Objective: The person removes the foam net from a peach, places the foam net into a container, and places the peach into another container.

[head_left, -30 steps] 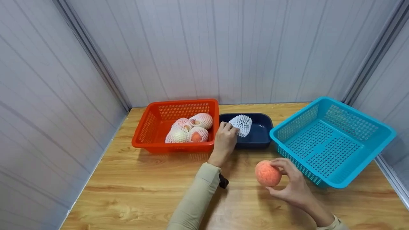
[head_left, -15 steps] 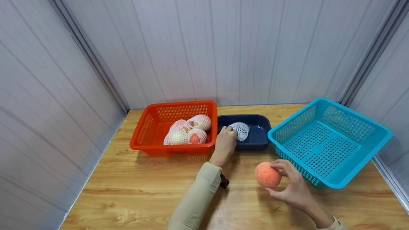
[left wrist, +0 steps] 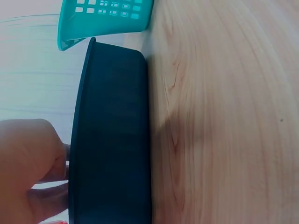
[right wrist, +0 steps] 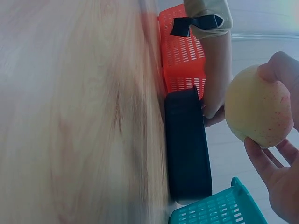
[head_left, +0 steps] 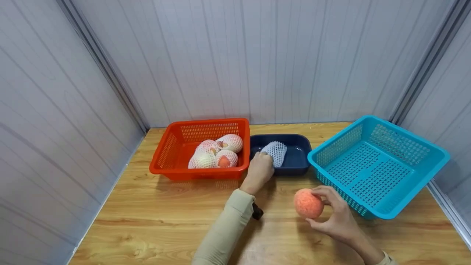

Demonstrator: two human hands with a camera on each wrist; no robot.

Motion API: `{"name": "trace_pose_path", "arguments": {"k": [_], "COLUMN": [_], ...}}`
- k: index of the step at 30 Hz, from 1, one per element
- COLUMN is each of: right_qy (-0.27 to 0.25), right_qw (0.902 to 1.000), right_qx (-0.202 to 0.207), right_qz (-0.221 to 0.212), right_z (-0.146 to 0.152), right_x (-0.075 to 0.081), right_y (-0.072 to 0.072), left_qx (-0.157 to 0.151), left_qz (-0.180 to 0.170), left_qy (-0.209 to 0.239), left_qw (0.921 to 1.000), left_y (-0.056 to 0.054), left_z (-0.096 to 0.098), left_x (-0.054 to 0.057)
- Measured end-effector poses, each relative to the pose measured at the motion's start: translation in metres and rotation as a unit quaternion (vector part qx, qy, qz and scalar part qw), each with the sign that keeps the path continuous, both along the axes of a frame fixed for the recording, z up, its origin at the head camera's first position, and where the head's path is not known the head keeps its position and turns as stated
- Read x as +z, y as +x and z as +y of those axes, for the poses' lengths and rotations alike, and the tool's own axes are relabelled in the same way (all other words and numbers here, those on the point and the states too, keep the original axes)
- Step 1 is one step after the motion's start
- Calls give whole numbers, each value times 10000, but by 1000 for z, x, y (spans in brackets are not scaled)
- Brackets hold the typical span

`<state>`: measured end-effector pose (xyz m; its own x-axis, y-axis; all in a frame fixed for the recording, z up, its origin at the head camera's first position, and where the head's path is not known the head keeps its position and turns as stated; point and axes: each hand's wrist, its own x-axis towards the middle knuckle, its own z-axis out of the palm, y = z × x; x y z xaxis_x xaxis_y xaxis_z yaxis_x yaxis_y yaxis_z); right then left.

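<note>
My right hand (head_left: 333,217) holds a round peach (head_left: 308,203) between thumb and fingers, above the table in front of the turquoise basket. It looks orange-pink in the head view; in the right wrist view the peach (right wrist: 257,107) shows a pale yellow side with red speckles. My left hand (head_left: 260,169) reaches over the near left rim of a dark blue tray (head_left: 296,154), fingers curled at the edge of a white foam net sleeve (head_left: 278,151). In the left wrist view the tray wall hides the fingertips of the left hand (left wrist: 32,163).
An orange-red basket (head_left: 173,171) at the left holds several fruits in foam nets (head_left: 204,159). A turquoise basket (head_left: 368,167) stands at the right, close by the tray. Panel walls (head_left: 235,59) enclose the back and sides of the wooden table (head_left: 158,224).
My left hand has lowered the foam net sleeve into the dark blue tray, where it now lies lower and more drawn out. The right hand with the peach has stayed nearly still.
</note>
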<state>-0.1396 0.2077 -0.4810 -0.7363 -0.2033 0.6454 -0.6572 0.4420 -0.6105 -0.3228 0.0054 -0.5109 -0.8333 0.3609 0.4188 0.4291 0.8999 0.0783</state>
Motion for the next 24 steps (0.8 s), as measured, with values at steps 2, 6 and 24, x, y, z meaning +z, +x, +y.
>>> {"name": "trace_pose_path", "arguments": {"k": [2,6,24], "right_qy": [47,9,69], "right_qw": [10000,9997,9994], "right_qx": [-54,-206,-320], "right_qz": [-61,-140,-118], "right_z": [0,-2,-4], "right_x": [1,2,3], "right_y": [1,2,7], "left_qx": [-12,-35,-273], "left_qz": [-223,-710,-1088], "left_qy": [-137,-384,-520], "left_qw": [9997,9967,9923], "left_y": [1,3,5], "left_z": [0,-1,-5], "left_x": [-1,-5,-14]}}
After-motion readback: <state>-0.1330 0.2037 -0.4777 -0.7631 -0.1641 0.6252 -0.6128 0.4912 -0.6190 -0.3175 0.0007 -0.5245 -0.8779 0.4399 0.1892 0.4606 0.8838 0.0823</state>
